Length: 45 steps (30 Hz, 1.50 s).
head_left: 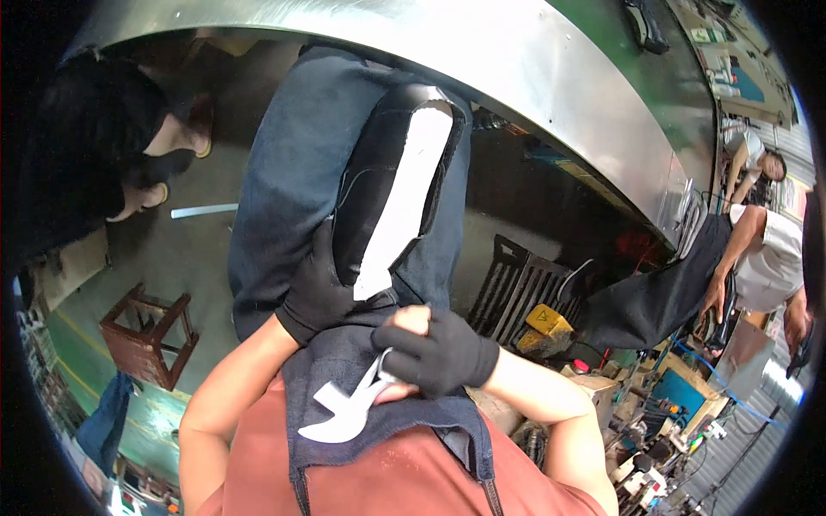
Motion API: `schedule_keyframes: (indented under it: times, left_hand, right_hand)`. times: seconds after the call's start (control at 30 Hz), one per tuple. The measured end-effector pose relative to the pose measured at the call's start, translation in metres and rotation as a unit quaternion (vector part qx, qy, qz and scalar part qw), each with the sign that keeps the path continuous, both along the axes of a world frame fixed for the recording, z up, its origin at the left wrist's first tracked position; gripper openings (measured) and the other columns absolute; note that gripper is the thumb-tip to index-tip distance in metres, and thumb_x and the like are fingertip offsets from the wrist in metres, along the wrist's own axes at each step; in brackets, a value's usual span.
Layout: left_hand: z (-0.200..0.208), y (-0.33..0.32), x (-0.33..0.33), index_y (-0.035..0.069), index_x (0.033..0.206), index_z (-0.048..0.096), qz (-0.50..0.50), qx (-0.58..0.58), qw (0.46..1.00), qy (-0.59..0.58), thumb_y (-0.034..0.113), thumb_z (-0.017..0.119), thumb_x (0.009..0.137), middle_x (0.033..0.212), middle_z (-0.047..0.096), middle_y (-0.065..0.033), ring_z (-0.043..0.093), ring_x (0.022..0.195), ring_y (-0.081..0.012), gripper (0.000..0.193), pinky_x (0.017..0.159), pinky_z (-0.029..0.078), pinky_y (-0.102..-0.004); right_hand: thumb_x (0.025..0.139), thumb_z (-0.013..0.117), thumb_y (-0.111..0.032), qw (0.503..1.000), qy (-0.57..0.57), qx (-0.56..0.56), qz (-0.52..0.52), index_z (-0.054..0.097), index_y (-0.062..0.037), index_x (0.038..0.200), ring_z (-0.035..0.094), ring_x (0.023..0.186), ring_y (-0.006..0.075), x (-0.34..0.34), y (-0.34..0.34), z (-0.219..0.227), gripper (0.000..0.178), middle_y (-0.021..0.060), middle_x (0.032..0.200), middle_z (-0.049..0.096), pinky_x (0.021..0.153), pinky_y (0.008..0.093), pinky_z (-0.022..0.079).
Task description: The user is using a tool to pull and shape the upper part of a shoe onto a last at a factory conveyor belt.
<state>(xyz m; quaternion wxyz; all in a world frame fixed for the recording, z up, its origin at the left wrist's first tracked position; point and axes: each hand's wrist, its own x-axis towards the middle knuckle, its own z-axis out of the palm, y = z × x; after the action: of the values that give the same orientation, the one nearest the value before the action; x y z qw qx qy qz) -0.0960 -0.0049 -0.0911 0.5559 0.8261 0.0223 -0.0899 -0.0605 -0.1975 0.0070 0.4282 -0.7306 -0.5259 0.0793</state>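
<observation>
A black shoe upper (372, 172) lies lengthwise across my lap, toe end away from me. Down its length runs a long white strip (413, 168), narrowing toward me. My left hand (316, 292), in a black glove, is wrapped round the near end of the shoe upper. In front of my belly my right hand (439, 351), in a black glove with bare fingertips, is closed round the handle of silver lasting pincers (348, 414). Their curved jaw and square stub point left, apart from the shoe upper. The far part of the handle is hidden by my fingers.
A metal bench edge (516, 64) curves ahead of my knees. On the left stand a wooden stool (151, 335) and another person's sandalled feet (176, 142). To the right are a slatted dark chair (508, 288), a yellow box (548, 322) and a person in white (766, 258) holding a dark shoe.
</observation>
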Motion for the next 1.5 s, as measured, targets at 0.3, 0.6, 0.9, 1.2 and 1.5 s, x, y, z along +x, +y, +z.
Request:
schedule_keyframes:
  times: [0.3, 0.6, 0.9, 1.2, 1.5]
  left_hand:
    - [0.004, 0.005, -0.002, -0.007, 0.142, 0.029, 0.002, 0.014, 1.000, -0.001, 0.038, 0.082, 0.074, 0.123, 0.057, -0.0303, 0.062, 0.112, -0.0403, 0.096, 0.092, 0.050, -0.0413]
    - [0.158, 0.116, 0.062, 0.002, 0.125, 0.059, -0.058, 0.143, 0.979, -0.135, 0.024, 0.090, 0.064, 0.117, 0.063, -0.0162, 0.064, 0.104, -0.0275, 0.072, 0.095, 0.050, -0.0354]
    - [0.019, -0.028, 0.045, -0.004, 0.148, 0.030, 0.084, 0.074, 0.991, -0.076, 0.011, 0.069, 0.085, 0.145, 0.046, -0.0244, 0.042, 0.138, -0.0331, 0.075, 0.114, 0.031, -0.0402]
    - [0.060, -0.002, 0.066, -0.005, 0.150, 0.024, -0.083, 0.103, 0.977, 0.167, 0.036, 0.081, 0.076, 0.145, 0.043, -0.0296, 0.044, 0.136, -0.0339, 0.102, 0.111, 0.036, -0.0388]
    - [-0.021, -0.022, 0.041, -0.004, 0.149, 0.022, 0.086, -0.249, 0.962, 0.078, 0.030, 0.057, 0.096, 0.140, 0.041, -0.0195, 0.037, 0.133, -0.0273, 0.073, 0.112, 0.029, -0.0378]
  right_hand:
    - [0.073, 0.078, -0.040, 0.998, 0.015, -0.040, -0.050, 0.060, -0.0031, 0.076, 0.064, 0.074, 0.0276, -0.005, -0.022, -0.021, 0.041, 0.0120, 0.085, 0.063, 0.065, 0.0361, 0.054]
    - [0.089, 0.068, -0.024, 0.942, 0.160, -0.226, -0.188, 0.062, -0.0048, 0.079, 0.055, 0.062, 0.0323, -0.005, -0.082, -0.013, 0.023, 0.0126, 0.068, 0.054, 0.057, 0.0399, 0.043]
    - [0.099, 0.055, -0.027, 0.849, 0.430, -0.152, -0.268, 0.061, -0.0017, 0.082, 0.055, 0.064, 0.0188, 0.001, -0.065, -0.007, 0.031, 0.0103, 0.071, 0.058, 0.061, 0.0332, 0.044]
    - [0.098, 0.054, -0.035, 0.876, 0.348, -0.289, -0.169, 0.067, 0.0000, 0.087, 0.058, 0.062, 0.0207, 0.061, -0.046, 0.022, 0.039, 0.0126, 0.072, 0.060, 0.062, 0.0359, 0.047]
    - [0.093, 0.057, -0.047, 0.943, -0.075, -0.305, -0.115, 0.064, -0.0057, 0.082, 0.067, 0.068, 0.0332, 0.086, -0.052, -0.052, 0.043, 0.0156, 0.078, 0.065, 0.060, 0.0438, 0.052]
